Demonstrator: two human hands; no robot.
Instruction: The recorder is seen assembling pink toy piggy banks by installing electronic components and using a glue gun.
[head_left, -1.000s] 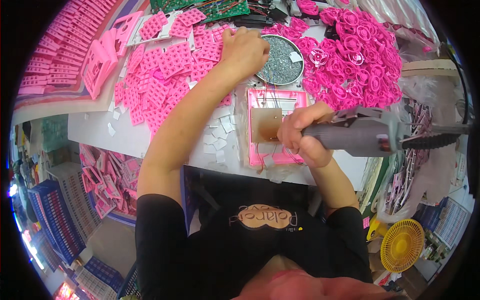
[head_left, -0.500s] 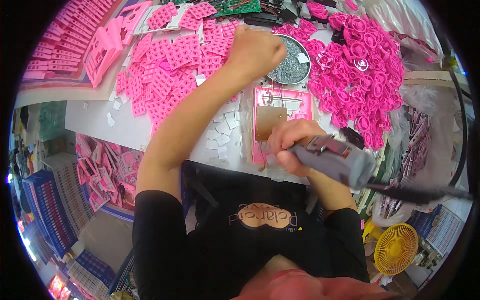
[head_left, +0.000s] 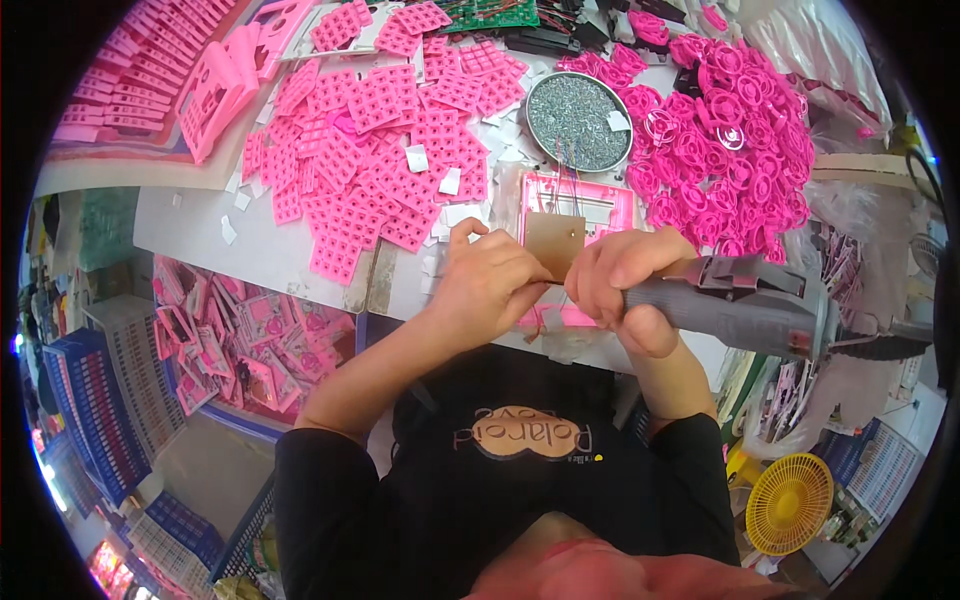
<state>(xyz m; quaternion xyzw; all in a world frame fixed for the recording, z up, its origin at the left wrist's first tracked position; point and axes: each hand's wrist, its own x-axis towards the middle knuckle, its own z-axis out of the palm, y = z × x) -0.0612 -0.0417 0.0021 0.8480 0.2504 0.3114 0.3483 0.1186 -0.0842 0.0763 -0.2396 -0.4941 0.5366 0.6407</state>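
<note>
My right hand (head_left: 622,275) is wrapped around a grey electric screwdriver (head_left: 735,315), which lies nearly level with its thin bit pointing left. At the bit's tip, my left hand (head_left: 482,283) pinches with thumb and fingertips; whatever sits between them is too small and covered to make out. Just behind both hands lies a pink plastic housing (head_left: 610,205), partly covered by them. A brown square board (head_left: 553,238) with thin wires rests in it. Beyond the housing stands a round tray (head_left: 529,125) full of small metal screws, with a white scrap on top.
Pink keypad pieces (head_left: 385,150) lie heaped at the left, among white paper scraps (head_left: 418,158). Magenta ring-shaped parts (head_left: 735,130) are piled at the right. A crate of pink parts (head_left: 250,345) stands below the table's left edge. A yellow fan (head_left: 790,503) is at lower right.
My left hand has come back from the screw tray to the screwdriver's tip. The screwdriver has swung to a more level position in my right hand.
</note>
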